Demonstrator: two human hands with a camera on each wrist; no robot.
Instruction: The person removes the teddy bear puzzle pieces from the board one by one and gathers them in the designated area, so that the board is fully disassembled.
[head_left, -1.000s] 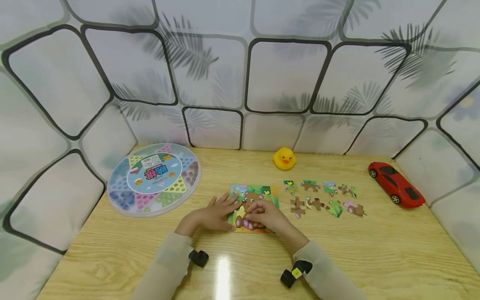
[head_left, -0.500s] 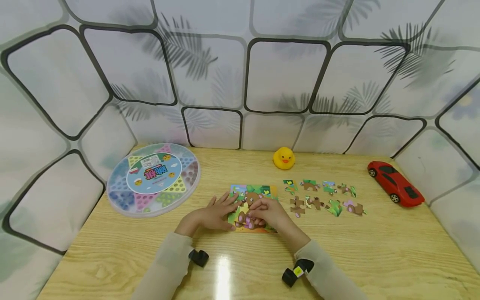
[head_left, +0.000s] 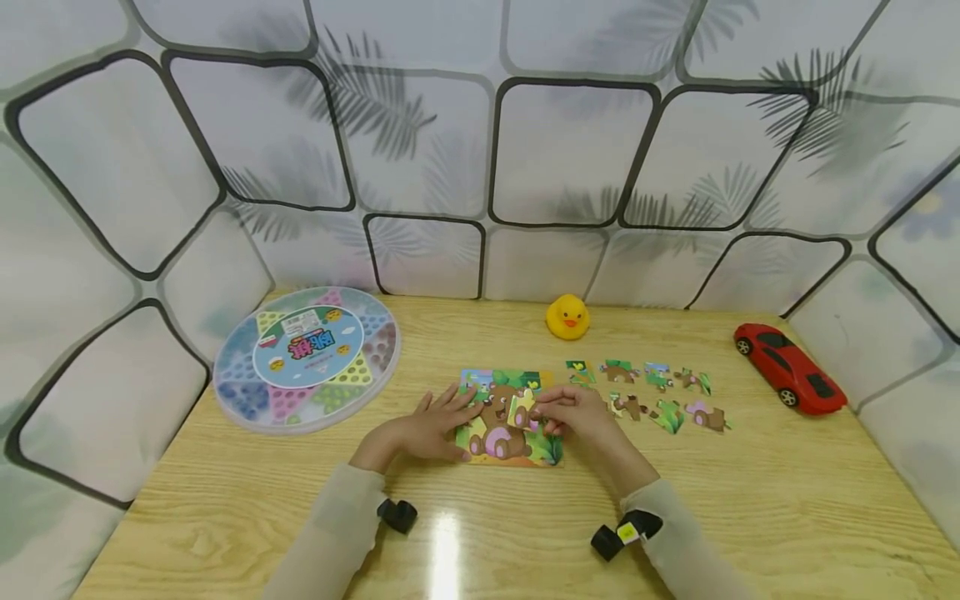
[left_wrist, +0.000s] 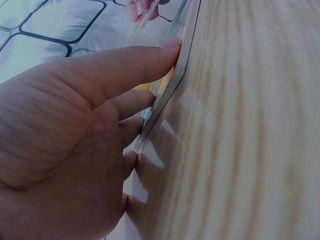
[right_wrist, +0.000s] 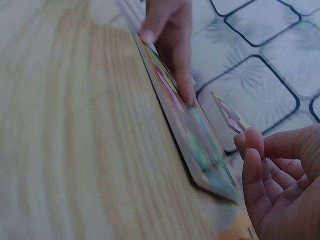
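A bear puzzle board [head_left: 501, 446] lies on the wooden table in the head view. My left hand [head_left: 431, 429] rests on its left side with fingers spread; the left wrist view has the thumb [left_wrist: 145, 67] against the board's edge. My right hand [head_left: 581, 412] pinches a puzzle piece [head_left: 521, 411], yellow, brown and pink, over the right part of the board. In the right wrist view this piece [right_wrist: 231, 116] is raised clear of the board [right_wrist: 175, 130]. Loose puzzle pieces [head_left: 630, 406] lie in two rows to the right, some partly behind the right hand.
A yellow rubber duck [head_left: 567, 317] sits behind the pieces. At the far right stands a red toy car [head_left: 789, 368]. A round Chinese checkers board [head_left: 307, 358] lies at the left. Patterned fabric walls [head_left: 570, 150] enclose the table's back and sides.
My right hand has moved right and lifted the puzzle piece off the board, uncovering more of the bear picture. The left hand has stayed put.
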